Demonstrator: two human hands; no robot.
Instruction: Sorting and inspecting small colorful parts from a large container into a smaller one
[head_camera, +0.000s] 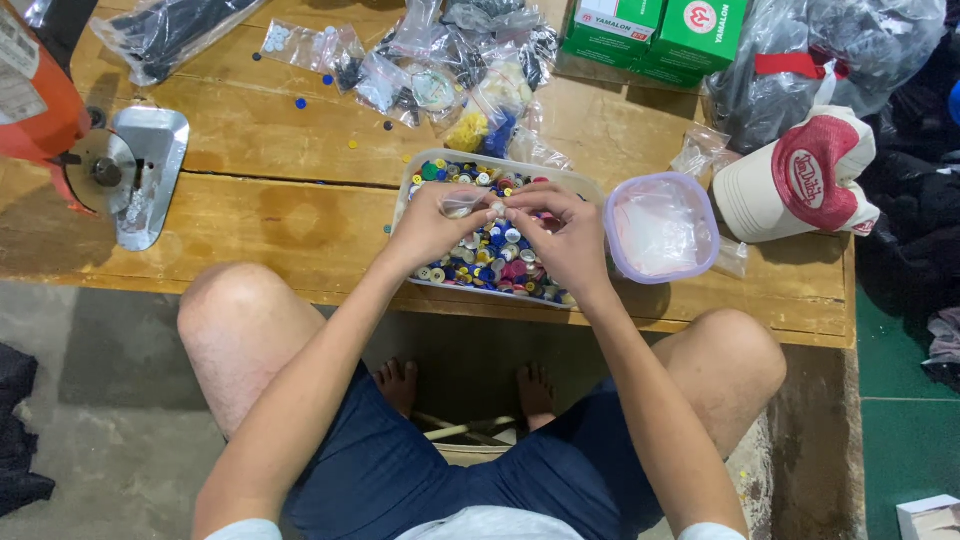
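A clear plastic tray (590, 187) full of several coloured buttons sits on the wooden table's near edge. Both hands hover over it, touching at the fingertips. My left hand (432, 222) pinches a small clear plastic bag (466, 203). My right hand (562, 232) meets it from the right, its fingertips pinched on a small pale button at the bag's mouth. The buttons under the hands are partly hidden.
A lilac-rimmed tub (660, 227) holding clear bags stands right of the tray. A white and red cap (800, 178), green boxes (655, 28) and bagged buttons (440, 70) lie behind. An orange cutting machine (60, 120) stands at the left. My knees are under the table edge.
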